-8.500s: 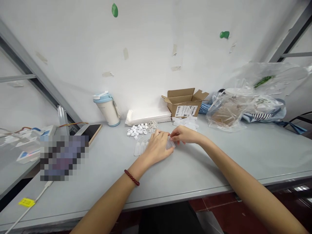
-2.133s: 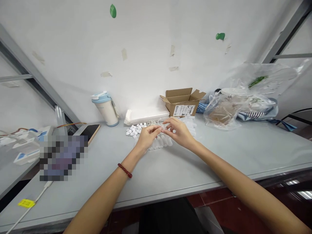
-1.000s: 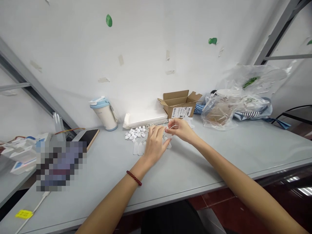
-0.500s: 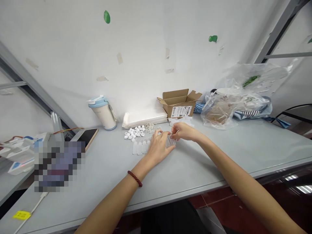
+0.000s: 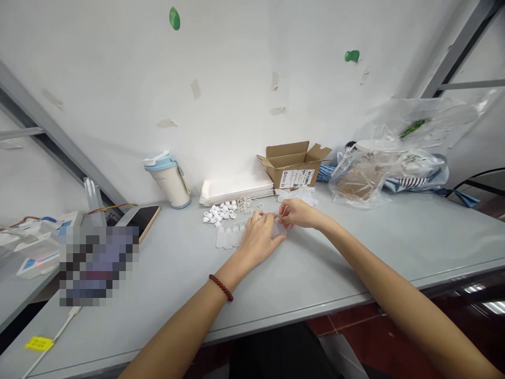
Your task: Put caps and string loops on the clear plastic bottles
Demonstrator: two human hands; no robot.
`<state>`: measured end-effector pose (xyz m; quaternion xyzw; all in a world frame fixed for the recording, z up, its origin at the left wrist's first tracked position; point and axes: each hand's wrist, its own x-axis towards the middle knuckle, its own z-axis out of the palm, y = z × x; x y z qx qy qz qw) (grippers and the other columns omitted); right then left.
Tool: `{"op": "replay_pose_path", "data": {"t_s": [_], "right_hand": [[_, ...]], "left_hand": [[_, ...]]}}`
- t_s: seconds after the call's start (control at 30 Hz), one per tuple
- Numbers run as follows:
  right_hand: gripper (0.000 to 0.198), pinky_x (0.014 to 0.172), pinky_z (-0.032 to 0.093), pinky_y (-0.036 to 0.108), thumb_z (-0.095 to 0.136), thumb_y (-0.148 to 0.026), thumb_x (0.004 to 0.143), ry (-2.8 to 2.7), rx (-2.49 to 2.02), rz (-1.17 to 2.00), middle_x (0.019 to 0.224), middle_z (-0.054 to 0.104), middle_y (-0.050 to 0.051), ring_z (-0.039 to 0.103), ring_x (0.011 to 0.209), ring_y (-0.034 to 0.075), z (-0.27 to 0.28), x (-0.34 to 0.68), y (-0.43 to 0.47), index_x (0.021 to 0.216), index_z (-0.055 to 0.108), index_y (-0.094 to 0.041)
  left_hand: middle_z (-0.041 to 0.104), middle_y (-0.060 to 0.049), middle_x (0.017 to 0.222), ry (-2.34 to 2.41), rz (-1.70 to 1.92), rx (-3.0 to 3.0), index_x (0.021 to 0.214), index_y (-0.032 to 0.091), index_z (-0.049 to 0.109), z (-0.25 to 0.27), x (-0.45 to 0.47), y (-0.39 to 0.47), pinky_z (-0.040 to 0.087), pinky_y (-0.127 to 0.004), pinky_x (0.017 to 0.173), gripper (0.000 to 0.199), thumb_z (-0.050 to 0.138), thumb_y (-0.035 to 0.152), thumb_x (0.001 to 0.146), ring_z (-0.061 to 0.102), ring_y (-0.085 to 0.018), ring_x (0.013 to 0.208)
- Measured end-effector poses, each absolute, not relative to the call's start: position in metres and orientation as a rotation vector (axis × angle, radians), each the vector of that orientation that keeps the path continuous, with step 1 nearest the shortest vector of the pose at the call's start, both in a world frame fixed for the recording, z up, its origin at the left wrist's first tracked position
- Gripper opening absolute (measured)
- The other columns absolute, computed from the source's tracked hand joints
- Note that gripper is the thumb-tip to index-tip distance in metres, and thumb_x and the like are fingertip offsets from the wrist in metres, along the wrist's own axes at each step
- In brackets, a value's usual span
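Observation:
My left hand [image 5: 258,234] rests low over a row of flat, clear plastic pieces [image 5: 229,238] with rounded tops. Its thumb and forefinger span another clear plastic piece [image 5: 280,228] at the right end, steadying it on the table. At the top of that same piece, the fingertips of my right hand [image 5: 295,213] are pinched together; whatever lies between them is too small to make out. Just behind the row sit a pile of small white caps [image 5: 219,212] and a bundle of thin pale cord [image 5: 245,205].
A stack of white flat packs [image 5: 236,190] and an open cardboard box [image 5: 295,171] stand against the wall. Left are a tumbler [image 5: 169,181] and a phone [image 5: 144,221]. Filled plastic bags [image 5: 359,181] lie at right. Clear plastic bags [image 5: 298,196] lie before the box.
The view has shifted slightly. My right fingertips have moved a little closer to the top of the clear plastic piece; my left hand stays nearly in place.

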<state>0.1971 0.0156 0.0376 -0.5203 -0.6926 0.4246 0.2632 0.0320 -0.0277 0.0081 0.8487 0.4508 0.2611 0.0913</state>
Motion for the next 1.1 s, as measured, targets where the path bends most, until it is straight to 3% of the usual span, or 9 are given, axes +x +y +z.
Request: {"op": "replay_pose_path", "data": {"t_s": [0.4, 0.53, 0.7, 0.87, 1.1], "right_hand": [[0.025, 0.04, 0.045, 0.022, 0.071, -0.009, 0.061, -1.894, -1.486, 1.113, 0.056, 0.064, -0.001, 0.063, 0.053, 0.016, 0.034, 0.199, 0.018, 0.07, 0.051, -0.02], [0.021, 0.041, 0.044, 0.021, 0.067, -0.009, 0.067, -1.95, -1.514, 1.054, 0.059, 0.065, 0.001, 0.063, 0.054, 0.015, 0.039, 0.201, 0.016, 0.073, 0.05, -0.019], [0.014, 0.046, 0.041, 0.019, 0.062, -0.01, 0.075, -1.999, -1.609, 0.842, 0.067, 0.065, 0.002, 0.061, 0.057, 0.012, 0.051, 0.206, 0.014, 0.076, 0.05, -0.017], [0.011, 0.057, 0.037, 0.022, 0.059, -0.008, 0.075, -2.143, -1.78, 0.34, 0.084, 0.069, 0.004, 0.06, 0.073, 0.014, 0.051, 0.216, 0.02, 0.079, 0.057, -0.017], [0.02, 0.06, 0.037, 0.023, 0.062, -0.013, 0.074, -2.285, -1.848, 0.294, 0.091, 0.068, 0.004, 0.058, 0.079, 0.016, 0.048, 0.218, 0.021, 0.093, 0.064, -0.019]], "left_hand": [[0.063, -0.014, 0.103, 1.402, 0.737, 2.551, 0.108, 0.014, 0.056, 0.01, 0.034, -0.03, 0.043, -0.043, 0.085, 0.04, 0.065, 0.038, 0.077, 0.047, -0.033, 0.11], [0.063, -0.014, 0.106, 1.421, 0.831, 2.569, 0.11, 0.012, 0.057, 0.014, 0.027, -0.025, 0.042, -0.044, 0.089, 0.043, 0.058, 0.046, 0.082, 0.045, -0.032, 0.112], [0.066, -0.012, 0.106, 1.736, 0.937, 2.469, 0.103, 0.011, 0.062, 0.022, -0.003, 0.0, 0.04, -0.043, 0.094, 0.026, 0.045, 0.023, 0.088, 0.048, -0.028, 0.108], [0.066, -0.01, 0.105, 1.774, 0.746, 2.533, 0.095, 0.012, 0.066, 0.021, -0.025, 0.017, 0.042, -0.043, 0.094, 0.03, 0.04, 0.008, 0.082, 0.049, -0.027, 0.107], [0.058, -0.007, 0.128, 1.694, 0.547, 2.664, 0.097, 0.012, 0.068, 0.017, -0.023, 0.017, 0.043, -0.046, 0.094, 0.04, 0.039, 0.0, 0.073, 0.044, -0.03, 0.114]]}}
